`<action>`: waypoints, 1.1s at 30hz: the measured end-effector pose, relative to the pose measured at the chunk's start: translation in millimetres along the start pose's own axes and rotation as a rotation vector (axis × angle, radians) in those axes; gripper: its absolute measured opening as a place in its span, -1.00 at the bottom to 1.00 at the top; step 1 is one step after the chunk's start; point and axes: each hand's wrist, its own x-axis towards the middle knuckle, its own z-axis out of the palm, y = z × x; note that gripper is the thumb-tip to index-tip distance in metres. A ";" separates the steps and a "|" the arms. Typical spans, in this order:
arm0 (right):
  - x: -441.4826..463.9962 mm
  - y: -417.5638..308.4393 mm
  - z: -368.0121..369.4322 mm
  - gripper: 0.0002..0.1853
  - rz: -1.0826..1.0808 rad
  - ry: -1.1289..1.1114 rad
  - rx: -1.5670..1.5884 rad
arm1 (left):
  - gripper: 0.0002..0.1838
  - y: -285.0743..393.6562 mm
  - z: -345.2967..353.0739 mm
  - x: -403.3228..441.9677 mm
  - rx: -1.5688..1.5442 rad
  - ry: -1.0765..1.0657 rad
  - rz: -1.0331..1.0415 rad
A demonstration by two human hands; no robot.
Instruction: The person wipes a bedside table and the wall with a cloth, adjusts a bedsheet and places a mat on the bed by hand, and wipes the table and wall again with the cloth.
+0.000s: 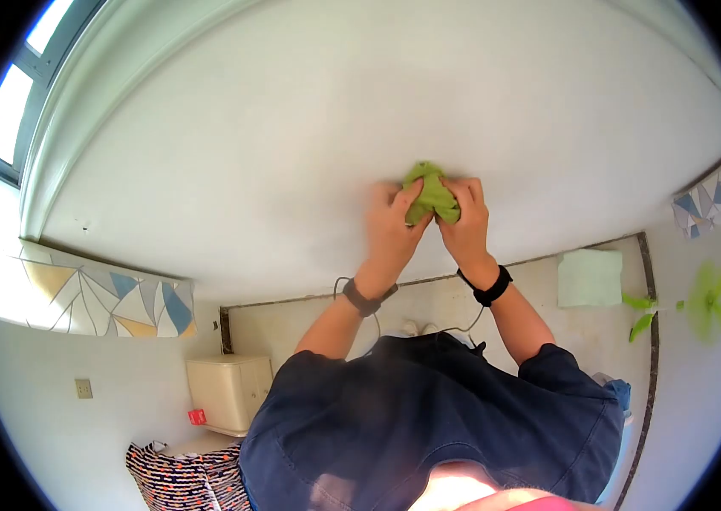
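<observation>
A crumpled green cloth [434, 196] is bunched between my two hands, in front of the broad white wall [292, 128]. My left hand [389, 223] grips its left side, thumb lying over the fabric, with the outer fingers slightly blurred. On the other side, my right hand [466, 225] has its fingers curled round the cloth's right edge. Both hands are close together, thumbs pointing inward. Each wrist wears a black band, the left one [369, 298] and the right one [488, 288], with thin cables running down from them.
A window [15, 102] is at upper left, above a geometric-patterned strip [113, 294]. Lower left are a cream cabinet [228, 392], a small red box [197, 416] and patterned fabric [177, 477]. A pale green sheet [590, 278] lies right, near green leaf shapes [709, 301].
</observation>
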 end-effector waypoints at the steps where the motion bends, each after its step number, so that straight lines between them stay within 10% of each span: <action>1: -13.4 4.5 4.3 -0.72 0.038 -0.024 -0.004 | -0.38 -9.6 2.2 -10.9 -0.003 -0.031 -0.006; 8: -59.5 3.6 28.1 -0.61 0.206 -0.218 0.008 | -0.40 -37.2 -16.2 -51.9 -0.049 -0.148 -0.154; 25: 160.3 -181.8 -26.8 -0.41 -0.503 0.353 0.002 | -0.39 99.0 -148.8 146.2 -0.116 0.299 0.493; 33: 189.5 -181.8 -22.0 -0.46 -0.393 0.353 -0.044 | -0.39 111.4 -153.2 179.0 0.164 0.291 0.338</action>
